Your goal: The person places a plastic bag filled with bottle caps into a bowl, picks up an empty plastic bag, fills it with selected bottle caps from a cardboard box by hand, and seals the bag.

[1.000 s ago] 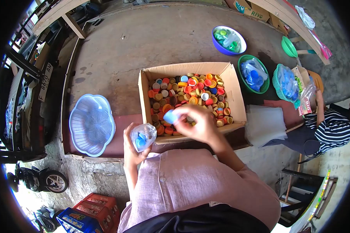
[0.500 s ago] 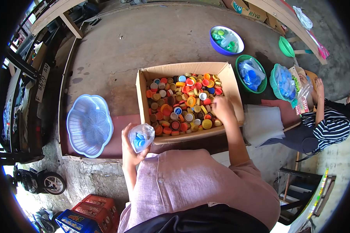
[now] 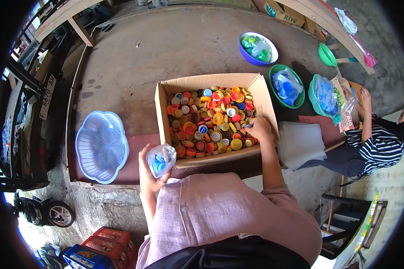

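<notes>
My left hand (image 3: pixel 151 175) is wrapped round a clear plastic bag (image 3: pixel 161 160) with blue caps inside, just outside the box's near left corner. A cardboard box (image 3: pixel 269 105) holds many bottle caps (image 3: pixel 217 119), mostly red, orange, gold and brown, with a few white and blue ones. Inside the box, at its right side, my right hand (image 3: pixel 260 130) has its fingers closed together on a small bluish cap (image 3: pixel 248 126) at the fingertips.
A pale blue basket (image 3: pixel 102 148) lies left of the box. Beyond the box's right side stand a purple bowl (image 3: pixel 242 52), a green basket (image 3: pixel 300 99) and a teal basket (image 3: pixel 316 104) with bags. Plastic sheets (image 3: pixel 300 141) lie nearby. At the right sits another person (image 3: pixel 381 145).
My right hand moved from near the bag to the right side of the box; the blue cap it held earlier has left it. A small bluish cap now shows at its fingertips.
</notes>
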Motion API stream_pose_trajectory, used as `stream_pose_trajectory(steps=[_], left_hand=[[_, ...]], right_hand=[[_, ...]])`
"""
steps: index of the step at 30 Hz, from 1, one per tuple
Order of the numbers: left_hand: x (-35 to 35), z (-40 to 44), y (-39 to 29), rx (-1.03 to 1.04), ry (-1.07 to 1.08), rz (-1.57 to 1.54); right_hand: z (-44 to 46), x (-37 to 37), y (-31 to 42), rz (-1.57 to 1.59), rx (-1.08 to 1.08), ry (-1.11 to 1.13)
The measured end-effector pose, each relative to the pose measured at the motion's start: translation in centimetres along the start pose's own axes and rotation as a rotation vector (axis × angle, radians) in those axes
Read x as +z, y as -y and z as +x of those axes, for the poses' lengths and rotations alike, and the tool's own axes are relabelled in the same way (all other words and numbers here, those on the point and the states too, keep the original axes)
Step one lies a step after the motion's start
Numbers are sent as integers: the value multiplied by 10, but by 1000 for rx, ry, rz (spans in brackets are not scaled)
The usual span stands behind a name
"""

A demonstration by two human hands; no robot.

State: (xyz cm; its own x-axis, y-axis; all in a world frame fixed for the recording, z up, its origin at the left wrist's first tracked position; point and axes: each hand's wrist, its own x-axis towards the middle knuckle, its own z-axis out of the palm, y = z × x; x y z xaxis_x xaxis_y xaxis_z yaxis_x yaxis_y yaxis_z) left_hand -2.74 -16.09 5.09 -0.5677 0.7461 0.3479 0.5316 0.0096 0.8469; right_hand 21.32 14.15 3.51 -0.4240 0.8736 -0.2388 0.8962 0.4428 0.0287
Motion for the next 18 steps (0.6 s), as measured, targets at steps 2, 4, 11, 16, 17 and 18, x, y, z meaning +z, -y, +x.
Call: stream_pose_trajectory(steps=[2, 4, 11, 16, 17, 18], left_hand=[[-1, -1, 0, -13, -7, -11], [-2, -1, -1, 5, -3, 25], [-2, 0, 0, 21, 9, 21], [-1, -1, 0, 9, 6, 2], [-1, -1, 1, 10, 4, 4], [-2, -2, 1, -7, 19, 12]], right_hand=[[-3, 0, -7, 306, -20, -11], [-2, 2, -6, 486, -64, -139], [-8, -8, 8, 1162, -127, -475], [-10, -22, 23, 1529, -201, -471], [-10, -23, 28, 1670, -234, -462], [-17, -32, 41, 1669, -337, -480]])
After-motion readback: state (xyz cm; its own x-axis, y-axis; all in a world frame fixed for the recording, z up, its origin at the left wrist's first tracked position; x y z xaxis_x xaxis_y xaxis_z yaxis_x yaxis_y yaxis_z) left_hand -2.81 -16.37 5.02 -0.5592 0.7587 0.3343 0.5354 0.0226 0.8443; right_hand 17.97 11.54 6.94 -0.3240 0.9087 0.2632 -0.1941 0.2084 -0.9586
